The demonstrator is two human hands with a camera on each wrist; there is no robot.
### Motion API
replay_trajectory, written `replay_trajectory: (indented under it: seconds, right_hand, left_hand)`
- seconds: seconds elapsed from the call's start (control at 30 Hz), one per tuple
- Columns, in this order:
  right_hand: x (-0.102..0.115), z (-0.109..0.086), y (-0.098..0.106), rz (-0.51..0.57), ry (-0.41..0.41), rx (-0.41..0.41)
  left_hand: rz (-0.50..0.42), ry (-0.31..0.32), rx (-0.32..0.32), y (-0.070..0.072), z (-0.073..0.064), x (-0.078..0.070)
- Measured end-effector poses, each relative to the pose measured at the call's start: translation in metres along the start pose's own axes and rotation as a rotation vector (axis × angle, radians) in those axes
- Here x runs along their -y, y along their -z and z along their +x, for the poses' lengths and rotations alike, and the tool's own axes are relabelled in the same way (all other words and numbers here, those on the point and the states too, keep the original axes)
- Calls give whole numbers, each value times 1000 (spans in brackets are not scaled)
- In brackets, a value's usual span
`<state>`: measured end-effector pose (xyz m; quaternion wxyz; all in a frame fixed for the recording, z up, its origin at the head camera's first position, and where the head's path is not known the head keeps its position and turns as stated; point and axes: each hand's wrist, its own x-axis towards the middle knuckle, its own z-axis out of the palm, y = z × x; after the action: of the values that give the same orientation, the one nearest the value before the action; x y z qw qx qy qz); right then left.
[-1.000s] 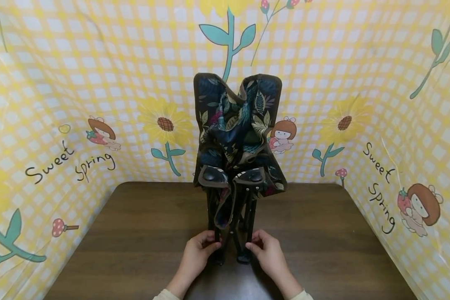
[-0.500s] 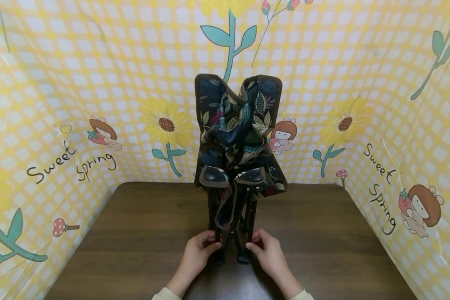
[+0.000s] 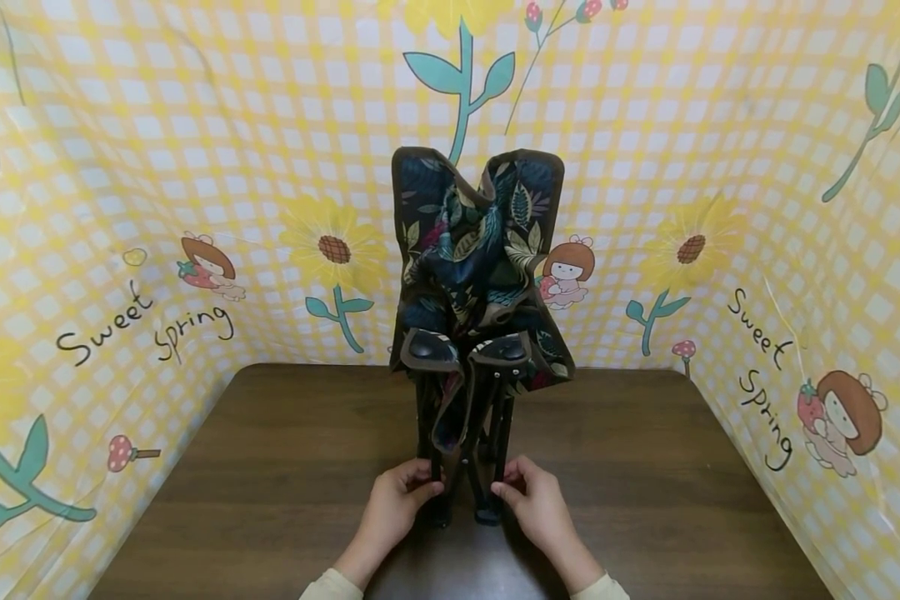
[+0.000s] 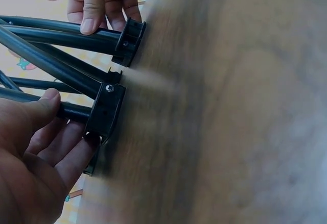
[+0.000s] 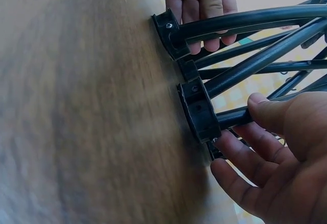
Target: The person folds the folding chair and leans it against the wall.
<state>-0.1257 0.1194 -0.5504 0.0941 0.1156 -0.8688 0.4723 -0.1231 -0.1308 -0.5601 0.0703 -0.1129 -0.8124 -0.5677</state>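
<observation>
A folding chair with dark leaf-print fabric stands upright and mostly folded on the table, its cloth bunched in a V. Its black tube legs cross below the seat and end in black plastic feet. Low on the left side, my left hand pinches a leg between thumb and fingers, just above the foot. On the opposite side my right hand pinches another leg at the same height. Both wrist views show thumbs laid on the tubes, with the right-hand fingers behind the leg. The rear legs are partly hidden.
The brown wooden table extends on both sides of the chair. A yellow checked cloth with sunflowers and cartoon figures hangs behind and along both sides, close to the table's edges.
Both hands keep their hold on the legs and the chair looks almost the same. The whole head view has shifted very slightly.
</observation>
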Motion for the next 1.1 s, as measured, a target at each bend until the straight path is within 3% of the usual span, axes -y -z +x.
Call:
replay_trajectory:
  seconds: [0.17,0.57,1.1]
  right_hand:
    - [-1,2,0,-9,6,-4]
    - [-4,7,-1,-25,11,-4]
    - [-10,15,-3,-35,26,2]
  left_hand:
    - [22,-17,0,0,3,3]
    - [60,27,25,2,8,1]
    - [93,17,40,2,16,7]
